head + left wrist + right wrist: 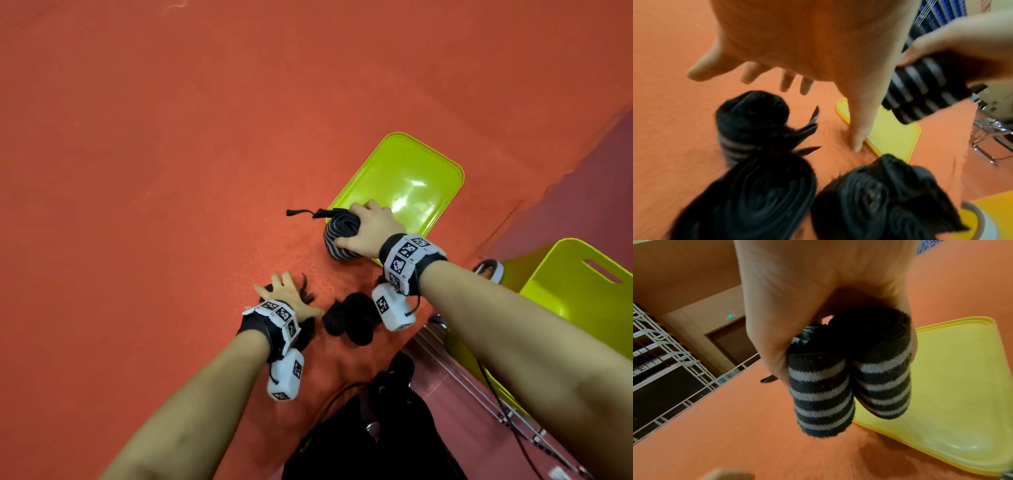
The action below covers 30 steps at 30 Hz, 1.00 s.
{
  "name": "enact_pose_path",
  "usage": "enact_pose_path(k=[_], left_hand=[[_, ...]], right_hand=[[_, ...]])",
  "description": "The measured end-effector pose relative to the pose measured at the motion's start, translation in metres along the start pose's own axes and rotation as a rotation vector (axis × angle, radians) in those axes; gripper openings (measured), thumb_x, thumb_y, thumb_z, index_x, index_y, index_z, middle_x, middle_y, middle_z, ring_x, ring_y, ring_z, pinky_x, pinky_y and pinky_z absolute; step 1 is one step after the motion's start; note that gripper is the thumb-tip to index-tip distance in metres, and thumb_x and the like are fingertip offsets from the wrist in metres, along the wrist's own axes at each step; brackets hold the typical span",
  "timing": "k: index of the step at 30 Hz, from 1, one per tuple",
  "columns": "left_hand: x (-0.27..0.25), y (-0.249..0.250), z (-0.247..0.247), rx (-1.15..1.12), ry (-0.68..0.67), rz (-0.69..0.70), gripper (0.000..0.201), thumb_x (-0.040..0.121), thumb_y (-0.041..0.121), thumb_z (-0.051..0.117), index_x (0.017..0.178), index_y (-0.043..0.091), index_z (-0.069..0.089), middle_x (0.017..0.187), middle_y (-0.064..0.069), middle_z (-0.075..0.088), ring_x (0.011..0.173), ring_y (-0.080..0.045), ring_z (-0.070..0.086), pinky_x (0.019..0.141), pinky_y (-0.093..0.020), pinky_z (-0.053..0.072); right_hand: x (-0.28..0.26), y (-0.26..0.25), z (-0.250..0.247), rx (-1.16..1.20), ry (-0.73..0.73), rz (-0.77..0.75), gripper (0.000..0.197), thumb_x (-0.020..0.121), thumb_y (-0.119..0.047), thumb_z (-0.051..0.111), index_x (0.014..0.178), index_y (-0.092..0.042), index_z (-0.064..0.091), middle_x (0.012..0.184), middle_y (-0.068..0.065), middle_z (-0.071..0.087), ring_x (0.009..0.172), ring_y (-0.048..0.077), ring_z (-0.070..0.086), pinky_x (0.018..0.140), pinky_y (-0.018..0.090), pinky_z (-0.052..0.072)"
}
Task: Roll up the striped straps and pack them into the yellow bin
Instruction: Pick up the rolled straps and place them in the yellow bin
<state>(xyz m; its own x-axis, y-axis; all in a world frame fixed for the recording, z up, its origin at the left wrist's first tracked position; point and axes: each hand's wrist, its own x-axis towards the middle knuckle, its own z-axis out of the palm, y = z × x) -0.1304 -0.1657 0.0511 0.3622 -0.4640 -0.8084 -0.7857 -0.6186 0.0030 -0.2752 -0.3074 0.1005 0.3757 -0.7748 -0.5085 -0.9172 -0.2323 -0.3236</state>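
Rolled striped strap (342,236), black with grey bands, held on end in the right hand (371,229); fingers and thumb wrapped round it. The right wrist view shows two rolled bundles (851,378) side by side in that grip. A loose black tail (301,213) trails from the roll toward the table's far side. The roll sits at the near-left corner of the yellow bin (442,171), over its rim; whether it touches the bin floor cannot be told.

Left hand (291,298), fingers spread and straight, grasping nothing, lies over another rolled strap (750,116) near the table's near edge. The thumb tip (858,144) touches the orange table (171,154) just beside the bin's corner. More rolled straps (349,317) stand between the two wrists, close together.

Both wrists carry black bands with white marker blocks (397,306). A second yellow bin (582,291) stands off the table's right edge, beside metal rack legs (479,383).
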Motion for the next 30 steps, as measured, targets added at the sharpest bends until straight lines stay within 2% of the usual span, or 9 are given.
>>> enact_pose_path(k=[4, 6, 11, 14, 16, 19, 22, 25, 30], left_hand=[[-0.021, 0.031, -0.028, -0.174, 0.274, 0.147, 0.081, 0.079, 0.047, 0.066, 0.139, 0.005, 0.029, 0.143, -0.014, 0.029, 0.133, -0.034, 0.027, 0.109, -0.046, 0.029], [-0.033, 0.056, -0.041, -0.209, 0.323, 0.279, 0.065, 0.086, 0.037, 0.061, 0.136, 0.004, 0.034, 0.138, -0.015, 0.036, 0.129, -0.033, 0.033, 0.104, -0.038, 0.031], [-0.062, 0.142, -0.047, -0.245, 0.254, 0.524, 0.056, 0.090, 0.030, 0.057, 0.134, 0.000, 0.039, 0.136, -0.015, 0.045, 0.125, -0.029, 0.044, 0.098, -0.032, 0.035], [-0.085, 0.203, -0.033, -0.280, 0.165, 0.578, 0.051, 0.091, 0.032, 0.056, 0.130, 0.003, 0.043, 0.128, -0.009, 0.055, 0.113, -0.026, 0.055, 0.081, -0.026, 0.038], [-0.098, 0.239, -0.015, -0.294, 0.089, 0.582, 0.043, 0.091, 0.028, 0.055, 0.126, 0.005, 0.047, 0.123, -0.010, 0.059, 0.109, -0.029, 0.058, 0.081, -0.028, 0.042], [-0.116, 0.280, 0.015, -0.347, -0.016, 0.586, 0.011, 0.087, 0.022, 0.055, 0.094, 0.014, 0.054, 0.104, -0.015, 0.066, 0.094, -0.032, 0.064, 0.083, -0.037, 0.052], [-0.128, 0.309, 0.046, -0.356, -0.068, 0.608, 0.026, 0.088, 0.017, 0.054, 0.065, 0.020, 0.044, 0.072, -0.009, 0.059, 0.067, -0.027, 0.055, 0.061, -0.030, 0.047], [-0.131, 0.323, 0.070, -0.335, -0.099, 0.575, 0.030, 0.092, 0.015, 0.050, 0.062, 0.018, 0.045, 0.079, -0.011, 0.063, 0.062, -0.025, 0.054, 0.047, -0.023, 0.040], [-0.114, 0.330, 0.098, -0.357, -0.052, 0.527, 0.028, 0.091, 0.011, 0.048, 0.064, 0.020, 0.049, 0.088, -0.015, 0.068, 0.068, -0.024, 0.053, 0.059, -0.030, 0.041]], right_hand=[[-0.021, 0.026, -0.002, 0.034, 0.028, 0.015, 0.065, 0.077, -0.060, 0.061, 0.130, -0.027, 0.043, 0.125, 0.004, 0.042, 0.122, 0.033, 0.038, 0.084, 0.041, 0.044], [-0.032, 0.041, -0.010, 0.061, 0.055, 0.027, 0.066, 0.077, -0.060, 0.061, 0.130, -0.027, 0.043, 0.127, 0.004, 0.042, 0.122, 0.033, 0.038, 0.086, 0.043, 0.045], [-0.073, 0.096, -0.046, 0.151, 0.194, 0.116, 0.069, 0.075, -0.060, 0.064, 0.131, -0.026, 0.044, 0.126, 0.004, 0.043, 0.120, 0.033, 0.040, 0.091, 0.044, 0.043], [-0.106, 0.146, -0.064, 0.208, 0.286, 0.239, 0.067, 0.073, -0.061, 0.064, 0.127, -0.025, 0.046, 0.122, 0.006, 0.044, 0.119, 0.034, 0.041, 0.092, 0.044, 0.042], [-0.131, 0.185, -0.067, 0.246, 0.329, 0.331, 0.064, 0.072, -0.060, 0.064, 0.121, -0.023, 0.047, 0.119, 0.007, 0.045, 0.117, 0.035, 0.043, 0.091, 0.044, 0.044], [-0.167, 0.239, -0.056, 0.278, 0.335, 0.475, 0.058, 0.073, -0.060, 0.064, 0.116, -0.025, 0.047, 0.121, 0.006, 0.044, 0.119, 0.034, 0.041, 0.088, 0.043, 0.044], [-0.194, 0.277, -0.033, 0.314, 0.320, 0.588, 0.056, 0.073, -0.059, 0.064, 0.116, -0.026, 0.048, 0.122, 0.005, 0.044, 0.122, 0.033, 0.039, 0.086, 0.043, 0.043], [-0.209, 0.304, 0.002, 0.353, 0.272, 0.679, 0.063, 0.075, -0.061, 0.062, 0.127, -0.028, 0.045, 0.126, 0.004, 0.043, 0.123, 0.033, 0.038, 0.087, 0.043, 0.044], [-0.199, 0.328, 0.061, 0.314, 0.065, 0.722, 0.066, 0.078, -0.061, 0.058, 0.133, -0.029, 0.038, 0.134, 0.005, 0.038, 0.124, 0.033, 0.037, 0.086, 0.042, 0.044]])
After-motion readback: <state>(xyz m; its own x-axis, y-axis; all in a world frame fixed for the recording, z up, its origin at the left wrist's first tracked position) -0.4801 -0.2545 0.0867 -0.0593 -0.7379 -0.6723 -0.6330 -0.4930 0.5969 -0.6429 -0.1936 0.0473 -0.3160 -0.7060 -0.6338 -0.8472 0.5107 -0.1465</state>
